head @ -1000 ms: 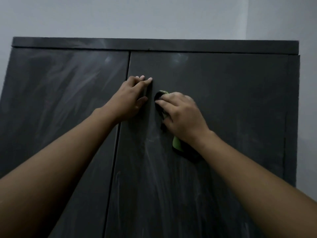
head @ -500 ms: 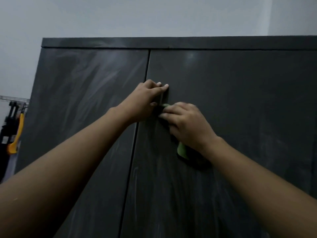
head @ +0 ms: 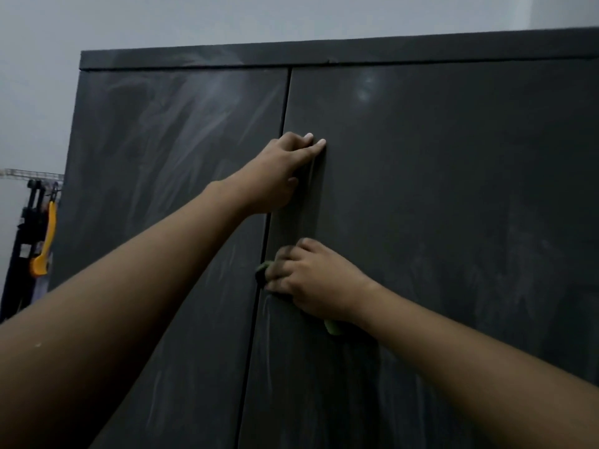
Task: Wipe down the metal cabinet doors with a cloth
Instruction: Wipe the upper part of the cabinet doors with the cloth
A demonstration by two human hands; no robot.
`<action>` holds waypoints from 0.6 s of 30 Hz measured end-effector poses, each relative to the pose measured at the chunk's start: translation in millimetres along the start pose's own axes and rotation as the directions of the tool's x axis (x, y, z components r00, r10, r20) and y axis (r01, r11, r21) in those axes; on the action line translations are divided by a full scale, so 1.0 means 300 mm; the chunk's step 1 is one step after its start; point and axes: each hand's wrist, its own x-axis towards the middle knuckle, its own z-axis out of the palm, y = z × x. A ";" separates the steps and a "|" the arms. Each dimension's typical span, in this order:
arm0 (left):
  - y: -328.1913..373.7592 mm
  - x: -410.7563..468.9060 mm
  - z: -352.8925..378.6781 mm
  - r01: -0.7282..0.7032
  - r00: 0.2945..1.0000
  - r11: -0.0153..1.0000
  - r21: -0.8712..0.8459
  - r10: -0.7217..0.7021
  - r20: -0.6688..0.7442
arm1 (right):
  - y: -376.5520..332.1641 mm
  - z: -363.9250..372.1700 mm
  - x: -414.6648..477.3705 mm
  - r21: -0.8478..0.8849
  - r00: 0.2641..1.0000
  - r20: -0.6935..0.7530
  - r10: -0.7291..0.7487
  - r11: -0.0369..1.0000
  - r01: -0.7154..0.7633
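One green cloth (head: 332,327) bunched under right hand (head: 316,281), against right door (head: 437,205).

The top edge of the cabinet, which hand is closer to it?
Left. The left hand presses flat high on the doors, well below the top edge. The right hand holds the green cloth lower down.

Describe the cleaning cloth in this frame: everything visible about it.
The cloth is green and looks soft and bunched, mostly hidden under the right hand. Only two bits show: a darker fold by the fingertips, near the seam between the doors, and a light green tip below the wrist. The hand presses it flat against the right cabinet door. Its full size and shape cannot be told.
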 end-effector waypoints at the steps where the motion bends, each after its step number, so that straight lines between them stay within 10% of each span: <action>1: 0.001 -0.003 -0.001 -0.006 1.000 1.000 0.019 0.005 0.017 | -0.002 -0.007 -0.014 0.016 0.998 0.029 -0.062 0.998 0.062; 4: 0.004 -0.010 -0.004 -0.012 0.999 0.999 0.050 0.010 0.030 | 0.040 -0.030 -0.030 0.057 0.997 0.024 -0.076 0.996 0.074; 9: 0.005 -0.013 0.018 -0.008 1.000 0.999 0.043 0.009 -0.003 | 0.060 -0.036 -0.006 0.062 0.901 -0.295 0.319 0.947 -0.315; 18: 0.044 -0.002 0.027 0.081 0.997 0.996 0.037 -0.080 -0.020 | -0.062 0.055 -0.031 0.095 0.998 -0.054 0.020 0.995 -0.014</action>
